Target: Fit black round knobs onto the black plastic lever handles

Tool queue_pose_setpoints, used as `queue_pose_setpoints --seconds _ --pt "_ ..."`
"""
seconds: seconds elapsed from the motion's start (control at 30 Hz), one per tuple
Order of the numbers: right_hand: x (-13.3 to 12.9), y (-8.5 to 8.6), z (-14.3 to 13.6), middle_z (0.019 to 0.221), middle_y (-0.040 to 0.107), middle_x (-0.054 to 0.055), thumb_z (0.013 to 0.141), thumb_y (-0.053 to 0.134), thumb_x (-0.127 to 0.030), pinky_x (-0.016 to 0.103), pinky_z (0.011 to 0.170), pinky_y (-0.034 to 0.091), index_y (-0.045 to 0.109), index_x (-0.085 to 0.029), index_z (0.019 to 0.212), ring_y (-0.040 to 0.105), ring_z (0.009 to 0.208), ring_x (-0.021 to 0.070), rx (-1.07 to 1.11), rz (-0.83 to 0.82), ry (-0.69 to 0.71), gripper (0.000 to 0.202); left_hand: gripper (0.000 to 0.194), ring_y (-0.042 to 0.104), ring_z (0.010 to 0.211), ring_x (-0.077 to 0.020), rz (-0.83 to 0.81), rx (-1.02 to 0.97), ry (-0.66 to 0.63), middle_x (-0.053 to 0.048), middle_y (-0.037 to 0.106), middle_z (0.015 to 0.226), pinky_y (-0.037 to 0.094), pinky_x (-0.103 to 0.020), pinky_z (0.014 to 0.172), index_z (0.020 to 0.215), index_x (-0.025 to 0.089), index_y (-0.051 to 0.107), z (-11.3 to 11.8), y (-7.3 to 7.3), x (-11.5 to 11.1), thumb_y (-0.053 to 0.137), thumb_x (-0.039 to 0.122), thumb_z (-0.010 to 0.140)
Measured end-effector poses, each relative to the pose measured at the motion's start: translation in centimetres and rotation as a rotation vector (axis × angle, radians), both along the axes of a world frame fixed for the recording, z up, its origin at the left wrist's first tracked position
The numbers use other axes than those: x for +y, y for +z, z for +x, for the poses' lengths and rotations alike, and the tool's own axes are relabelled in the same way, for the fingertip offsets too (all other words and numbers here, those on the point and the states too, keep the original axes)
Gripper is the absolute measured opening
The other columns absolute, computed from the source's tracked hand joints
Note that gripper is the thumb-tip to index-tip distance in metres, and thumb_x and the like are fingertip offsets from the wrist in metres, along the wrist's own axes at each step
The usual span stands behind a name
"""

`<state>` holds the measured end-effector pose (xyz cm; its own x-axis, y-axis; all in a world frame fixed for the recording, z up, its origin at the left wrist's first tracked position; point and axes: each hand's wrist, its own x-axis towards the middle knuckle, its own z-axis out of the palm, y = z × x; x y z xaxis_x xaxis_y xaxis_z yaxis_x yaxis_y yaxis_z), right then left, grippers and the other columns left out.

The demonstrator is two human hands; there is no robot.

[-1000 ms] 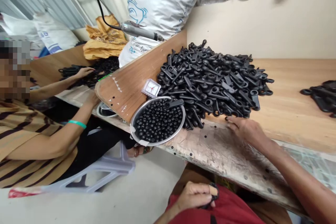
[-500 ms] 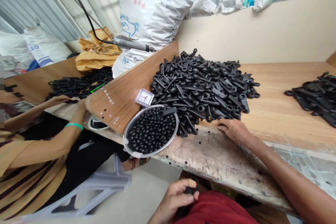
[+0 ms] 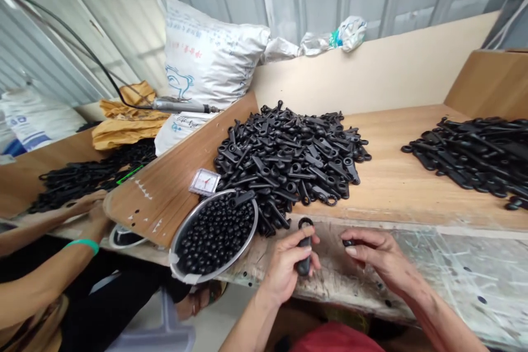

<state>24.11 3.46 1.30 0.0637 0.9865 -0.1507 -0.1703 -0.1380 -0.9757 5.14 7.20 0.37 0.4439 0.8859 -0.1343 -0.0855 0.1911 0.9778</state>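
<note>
My left hand [image 3: 284,264] is closed around a black plastic lever handle [image 3: 304,256], its ring end pointing up and away from me. To its right, above the bench edge, my right hand [image 3: 373,256] pinches a small black piece [image 3: 348,242] between thumb and fingers; most of it is hidden, so its shape is unclear. Beyond both hands lies a big heap of similar black levers [image 3: 289,159]. Left of my hands stands a metal bowl [image 3: 256,220] full of small black balls [image 3: 218,236], with one lever [image 3: 243,198] resting across its far rim.
A second pile of black levers [image 3: 474,154] lies to the right. A wooden divider [image 3: 152,192] carries a small square clock [image 3: 204,181]. A powered screwdriver [image 3: 181,105] hangs above it before a white sack [image 3: 210,55]. At far left a co-worker's arm [image 3: 53,280] reaches over another pile.
My left hand has risen from my lap to the bench edge with the lever. The right hand has drawn back from the heap's edge, now pinching a small black piece. The view has shifted right.
</note>
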Motion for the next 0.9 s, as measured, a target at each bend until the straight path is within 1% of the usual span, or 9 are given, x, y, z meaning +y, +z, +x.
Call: queue_pose_setpoints --seconds 0.07,0.13,0.23,0.3,0.43,0.53,0.67,0.77,0.9 --pt "-0.3 -0.7 0.9 0.048 0.056 0.000 0.053 0.076 -0.031 0.022 0.044 0.036 0.072 -0.017 0.075 0.046 0.044 0.0099 0.090 -0.011 -0.036 0.026 0.058 0.062 0.076 -0.0195 0.069 0.116 -0.047 -0.013 0.057 0.108 0.046 -0.027 0.054 0.118 0.014 0.051 1.1 -0.5 0.8 0.043 0.013 0.060" --pt "-0.6 -1.2 1.7 0.051 0.059 0.002 0.054 0.077 -0.034 0.022 0.043 0.037 0.072 -0.016 0.077 0.049 0.045 0.0114 0.153 -0.034 -0.081 0.029 0.073 0.056 0.101 -0.0250 0.183 0.254 -0.085 -0.014 0.054 0.117 0.047 -0.033 0.075 0.123 0.013 0.048 1.7 -1.0 1.3 0.042 0.005 0.051" --pt "-1.0 -1.6 2.4 0.055 0.062 0.004 0.051 0.079 -0.034 0.020 0.041 0.036 0.072 -0.015 0.074 0.052 0.046 0.0117 0.229 -0.079 -0.136 0.031 0.076 0.044 0.115 -0.0268 0.401 0.484 -0.117 -0.011 0.052 0.122 0.032 -0.040 0.098 0.124 0.016 0.049 1.8 -1.5 1.2 0.042 -0.001 0.050" --pt "-1.3 -1.9 2.6 0.055 0.062 0.004 0.050 0.080 -0.033 0.019 0.041 0.036 0.071 -0.016 0.073 0.052 0.044 0.0109 0.282 -0.094 -0.141 0.030 0.070 0.047 0.108 -0.0283 0.525 0.644 -0.119 -0.012 0.058 0.111 0.030 -0.045 0.097 0.124 0.017 0.049 1.5 -1.7 1.0 0.041 -0.001 0.057" --pt "-1.7 -2.5 2.5 0.054 0.061 0.003 0.049 0.081 -0.034 0.019 0.040 0.035 0.071 -0.016 0.075 0.052 0.043 0.0108 0.332 -0.110 -0.158 0.033 0.049 0.053 0.086 -0.0297 0.677 0.932 -0.099 -0.015 0.061 0.085 0.037 -0.051 0.084 0.117 0.012 0.055 0.5 -1.1 0.8 0.036 0.006 0.072" --pt "-1.9 -3.0 2.5 0.053 0.061 0.003 0.050 0.080 -0.036 0.020 0.040 0.034 0.071 -0.015 0.077 0.051 0.044 0.0109 0.303 -0.114 -0.150 0.035 0.041 0.051 0.086 -0.0298 0.759 1.053 -0.102 -0.016 0.059 0.087 0.038 -0.049 0.081 0.112 0.011 0.057 0.3 0.1 1.0 0.034 0.014 0.079" --pt "-2.0 -3.2 2.4 0.048 0.058 0.002 0.053 0.078 -0.036 0.020 0.042 0.034 0.070 -0.015 0.076 0.049 0.044 0.0107 0.254 -0.091 -0.098 0.033 0.045 0.043 0.106 -0.0303 0.828 1.077 -0.206 -0.013 0.055 0.107 0.032 -0.047 0.091 0.110 0.018 0.057 1.2 1.2 2.0 0.044 0.008 0.068" --pt "-2.0 -3.0 2.3 0.047 0.055 0.000 0.050 0.079 -0.034 0.020 0.041 0.034 0.067 -0.015 0.070 0.048 0.044 0.0107 0.249 -0.061 -0.080 0.030 0.036 0.048 0.098 -0.0288 0.768 1.070 -0.268 -0.011 0.060 0.093 0.032 -0.046 0.091 0.090 0.017 0.062 2.0 1.1 2.9 0.048 0.005 0.059" --pt "-2.1 -3.1 2.4 0.047 0.054 -0.001 0.050 0.080 -0.030 0.019 0.039 0.035 0.065 -0.015 0.067 0.048 0.043 0.0102 0.265 -0.044 -0.088 0.028 0.015 0.054 0.082 -0.0260 0.632 0.959 -0.231 -0.007 0.059 0.070 0.038 -0.041 0.081 0.064 0.017 0.058 2.0 1.1 3.5 0.049 0.009 0.055"
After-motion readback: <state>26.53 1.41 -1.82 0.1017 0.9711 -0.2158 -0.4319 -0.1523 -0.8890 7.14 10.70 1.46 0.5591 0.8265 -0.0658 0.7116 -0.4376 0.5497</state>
